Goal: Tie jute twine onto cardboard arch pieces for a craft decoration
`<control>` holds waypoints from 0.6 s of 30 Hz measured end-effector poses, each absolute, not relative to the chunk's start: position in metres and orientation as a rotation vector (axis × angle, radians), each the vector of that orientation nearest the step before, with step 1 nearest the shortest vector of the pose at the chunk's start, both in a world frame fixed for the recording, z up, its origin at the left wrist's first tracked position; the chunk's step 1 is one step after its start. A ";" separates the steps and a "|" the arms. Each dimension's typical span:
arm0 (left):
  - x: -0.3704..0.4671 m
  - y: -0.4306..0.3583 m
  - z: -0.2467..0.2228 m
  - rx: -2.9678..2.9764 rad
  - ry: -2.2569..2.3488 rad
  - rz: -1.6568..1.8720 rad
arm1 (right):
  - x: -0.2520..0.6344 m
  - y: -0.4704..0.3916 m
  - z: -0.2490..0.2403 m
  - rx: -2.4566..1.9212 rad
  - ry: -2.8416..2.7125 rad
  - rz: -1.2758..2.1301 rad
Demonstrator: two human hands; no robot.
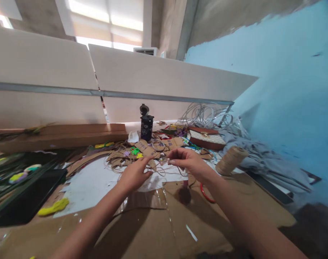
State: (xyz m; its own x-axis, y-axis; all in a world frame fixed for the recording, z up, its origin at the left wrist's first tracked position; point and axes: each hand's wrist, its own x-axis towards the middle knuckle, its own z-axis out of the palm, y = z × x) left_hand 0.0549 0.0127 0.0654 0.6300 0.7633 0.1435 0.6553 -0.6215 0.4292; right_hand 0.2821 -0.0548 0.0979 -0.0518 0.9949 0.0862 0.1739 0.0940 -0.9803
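Note:
My left hand [135,174] hovers over the white paper [91,183], its thumb and fingers apart with nothing visible between them. To its right, my right hand [189,162] has the thumb and fingers pinched together; something small seems to be at the fingertips, too blurred to name. Loose brown twine [161,173] lies in loops below and between the hands. Just beyond them are torn cardboard pieces [144,146] and a pale ring [158,145]. Small green [135,151] and yellow [139,155] flower-like shapes sit beyond my left hand.
A spool of twine [231,160] stands right of my right hand, near a brown-and-white handbag [207,137] and grey cloth [263,162]. A dark cup with a raised lid [147,127] stands at the back. A red ring [206,194] lies under my right forearm; a yellow piece [54,207] lies left.

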 end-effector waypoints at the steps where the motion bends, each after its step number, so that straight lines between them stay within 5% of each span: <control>1: 0.059 0.022 0.063 2.551 1.175 0.400 | 0.285 -0.055 0.102 -1.238 -1.402 1.068; 11: 0.015 0.081 0.074 2.553 1.591 0.302 | 0.338 -0.076 0.120 -1.318 -1.338 0.794; 18: -0.039 0.110 0.109 2.231 1.863 0.574 | 0.369 -0.080 0.138 -1.616 -1.674 0.481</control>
State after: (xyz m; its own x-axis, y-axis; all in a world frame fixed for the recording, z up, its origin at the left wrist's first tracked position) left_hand -0.0387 0.1101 0.1091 0.1413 0.9739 0.1779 0.9049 -0.1999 0.3757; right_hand 0.3690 -0.0803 0.1382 0.0756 0.9649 0.2514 0.6845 0.1331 -0.7168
